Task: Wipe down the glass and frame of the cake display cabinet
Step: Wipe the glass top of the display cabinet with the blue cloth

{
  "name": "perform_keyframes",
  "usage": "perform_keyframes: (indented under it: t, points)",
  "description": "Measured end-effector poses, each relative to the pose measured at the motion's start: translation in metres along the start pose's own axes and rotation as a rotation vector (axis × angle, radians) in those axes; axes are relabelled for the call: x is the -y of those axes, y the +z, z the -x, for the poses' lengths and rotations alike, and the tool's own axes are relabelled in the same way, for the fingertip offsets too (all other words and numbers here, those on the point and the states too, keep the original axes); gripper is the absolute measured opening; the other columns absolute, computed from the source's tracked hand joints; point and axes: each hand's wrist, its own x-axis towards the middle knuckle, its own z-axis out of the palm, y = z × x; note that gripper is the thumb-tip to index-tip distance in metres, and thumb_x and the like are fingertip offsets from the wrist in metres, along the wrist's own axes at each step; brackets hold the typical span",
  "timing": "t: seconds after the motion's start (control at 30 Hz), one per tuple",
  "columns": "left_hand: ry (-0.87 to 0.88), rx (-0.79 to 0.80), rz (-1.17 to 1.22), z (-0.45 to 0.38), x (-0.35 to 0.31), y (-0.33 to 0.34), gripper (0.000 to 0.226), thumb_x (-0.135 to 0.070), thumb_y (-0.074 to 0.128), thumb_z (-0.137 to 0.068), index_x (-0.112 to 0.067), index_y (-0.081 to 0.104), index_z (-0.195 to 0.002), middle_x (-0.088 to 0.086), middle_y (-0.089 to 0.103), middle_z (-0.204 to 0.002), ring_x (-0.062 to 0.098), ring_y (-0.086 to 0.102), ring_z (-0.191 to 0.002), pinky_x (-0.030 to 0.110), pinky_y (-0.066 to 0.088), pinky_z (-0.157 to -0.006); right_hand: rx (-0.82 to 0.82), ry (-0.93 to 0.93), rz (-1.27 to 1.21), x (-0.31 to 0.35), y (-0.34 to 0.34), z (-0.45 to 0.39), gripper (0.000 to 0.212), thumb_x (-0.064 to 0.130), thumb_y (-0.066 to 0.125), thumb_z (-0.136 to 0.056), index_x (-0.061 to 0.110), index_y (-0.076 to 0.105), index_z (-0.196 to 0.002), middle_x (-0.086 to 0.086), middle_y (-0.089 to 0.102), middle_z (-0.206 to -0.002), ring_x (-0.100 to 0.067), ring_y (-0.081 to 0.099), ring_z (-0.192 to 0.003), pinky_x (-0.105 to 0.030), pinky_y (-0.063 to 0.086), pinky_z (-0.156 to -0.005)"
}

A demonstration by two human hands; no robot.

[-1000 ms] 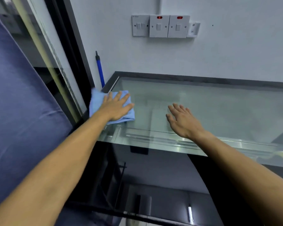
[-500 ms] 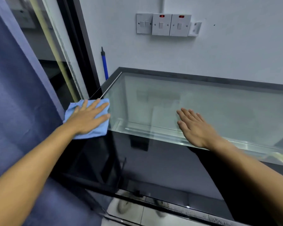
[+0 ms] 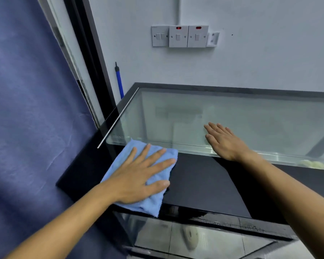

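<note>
The cake display cabinet has a clear glass top (image 3: pixel 241 116) bordered by a black frame (image 3: pixel 198 182). A light blue cloth (image 3: pixel 153 202) lies flat on the black front band near the cabinet's left corner. My left hand (image 3: pixel 140 176) presses on the cloth with fingers spread and straight. My right hand (image 3: pixel 223 141) rests flat on the glass top by its front edge, fingers straight, holding nothing. Below the front edge, the cabinet's front glass (image 3: pixel 195 238) reflects the floor.
A dark blue curtain (image 3: pixel 26 109) hangs close on the left. A blue-handled pole (image 3: pixel 119 81) leans in the corner behind the cabinet. Wall switches (image 3: pixel 180 36) sit on the white wall above. A black door frame (image 3: pixel 86 49) runs beside the curtain.
My left hand slid the cloth from the far left corner of the glass toward me, then right onto the black front band. My right hand stayed flat on the glass.
</note>
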Motion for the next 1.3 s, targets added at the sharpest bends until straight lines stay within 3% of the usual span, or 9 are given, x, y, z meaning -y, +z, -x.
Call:
perform_keyframes:
  t: [0.17, 0.33, 0.5, 0.67, 0.77, 0.9, 1.0, 1.17, 1.3]
  points:
    - [-0.05, 0.019, 0.004, 0.007, 0.076, -0.022, 0.067, -0.081, 0.012, -0.091, -0.066, -0.015, -0.15, -0.026, -0.017, -0.168, 0.011, -0.023, -0.156, 0.046, -0.01, -0.128, -0.05, 0.028, -0.107, 0.045, 0.003, 0.024, 0.058, 0.034, 0.034, -0.112, 0.016, 0.021, -0.165, -0.006, 0.017, -0.173, -0.024, 0.01, -0.161, -0.033, 0.006, -0.127]
    - [-0.021, -0.159, 0.032, 0.026, 0.032, -0.024, 0.076, -0.082, 0.028, -0.093, -0.058, -0.004, -0.157, -0.029, 0.012, -0.168, 0.002, 0.01, -0.156, 0.052, 0.009, -0.127, -0.031, -0.27, -0.244, 0.124, 0.015, 0.047, 0.059, 0.016, 0.045, -0.108, 0.029, 0.03, -0.163, 0.004, 0.028, -0.17, -0.012, 0.013, -0.159, -0.02, 0.011, -0.122]
    - [-0.119, -0.286, 0.111, 0.084, 0.021, 0.01, 0.083, -0.08, 0.044, -0.088, -0.047, 0.02, -0.16, -0.027, 0.017, -0.166, 0.002, 0.014, -0.156, 0.042, 0.016, -0.127, -0.042, -0.435, -0.131, 0.163, 0.031, 0.045, 0.058, 0.009, 0.044, -0.104, 0.031, 0.043, -0.158, 0.004, 0.031, -0.169, -0.017, 0.023, -0.158, -0.039, 0.031, -0.124]
    - [-0.016, -0.527, 0.235, 0.11, 0.052, 0.029, 0.052, -0.056, 0.051, -0.092, -0.035, 0.063, -0.138, -0.016, 0.057, -0.143, 0.004, 0.052, -0.133, 0.028, 0.052, -0.101, -0.039, -0.411, -0.013, 0.185, 0.035, 0.033, 0.066, 0.001, 0.044, -0.097, 0.029, 0.046, -0.156, 0.006, 0.036, -0.166, -0.018, 0.032, -0.153, -0.041, 0.034, -0.119]
    - [0.018, -0.637, 0.24, 0.115, 0.056, 0.024, 0.038, -0.054, 0.054, -0.093, -0.039, 0.075, -0.122, -0.02, 0.07, -0.126, 0.007, 0.064, -0.122, 0.03, 0.061, -0.087, -0.129, -0.422, 0.028, 0.188, 0.034, 0.032, 0.051, 0.002, 0.049, -0.094, 0.025, 0.061, -0.138, 0.005, 0.059, -0.147, -0.025, 0.053, -0.134, -0.045, 0.047, -0.104]
    - [-0.049, -0.652, 0.244, 0.117, 0.048, 0.012, 0.024, -0.058, 0.059, -0.089, -0.043, 0.065, -0.107, -0.029, 0.068, -0.105, -0.007, 0.065, -0.101, 0.027, 0.056, -0.058, -0.221, -0.412, 0.017, 0.185, 0.037, 0.048, 0.018, 0.016, 0.049, -0.102, 0.021, 0.062, -0.114, 0.004, 0.065, -0.115, -0.028, 0.059, -0.104, -0.04, 0.048, -0.084]
    - [-0.059, -0.587, 0.139, 0.114, 0.037, 0.016, 0.057, -0.076, 0.065, -0.076, -0.041, 0.058, -0.121, -0.026, 0.058, -0.107, -0.003, 0.055, -0.099, 0.014, 0.04, -0.062, -0.26, -0.446, 0.014, 0.172, 0.04, 0.069, 0.011, 0.015, 0.052, -0.101, 0.019, 0.059, -0.108, 0.001, 0.063, -0.109, -0.027, 0.057, -0.097, -0.037, 0.044, -0.079]
    - [0.015, -0.739, 0.222, 0.108, 0.033, 0.018, 0.023, -0.053, 0.056, -0.09, -0.036, 0.071, -0.094, -0.021, 0.064, -0.092, 0.005, 0.064, -0.081, 0.018, 0.044, -0.049, -0.265, -0.412, 0.031, 0.163, 0.034, 0.095, 0.017, 0.007, 0.051, -0.09, 0.02, 0.056, -0.101, 0.004, 0.062, -0.099, -0.024, 0.052, -0.094, -0.033, 0.037, -0.077]
    - [0.031, -0.956, 0.574, 0.101, 0.035, -0.032, 0.014, -0.037, 0.072, -0.096, -0.025, 0.078, -0.098, -0.012, 0.07, -0.095, 0.01, 0.068, -0.086, 0.029, 0.054, -0.074, -0.304, -0.261, -0.428, 0.184, 0.014, 0.111, 0.014, 0.017, 0.045, -0.109, 0.015, 0.054, -0.098, 0.007, 0.061, -0.09, -0.009, 0.052, -0.086, -0.026, 0.042, -0.079]
